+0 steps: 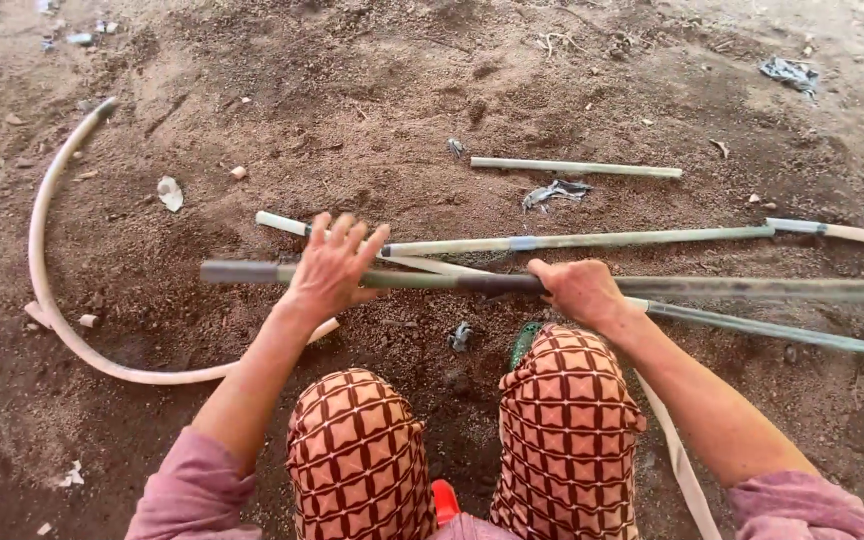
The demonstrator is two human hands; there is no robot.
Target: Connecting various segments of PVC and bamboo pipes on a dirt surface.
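There is a single view, from a camera worn on the person's head, which looks steeply down and forward over the checked knees [472, 440] to the bare dirt ground [372, 110]. It sits close: the knees fill the lower middle of the frame. Beyond the knees the ground runs to the top edge, and the long bamboo pole [652, 287] just past them crosses to the right edge.
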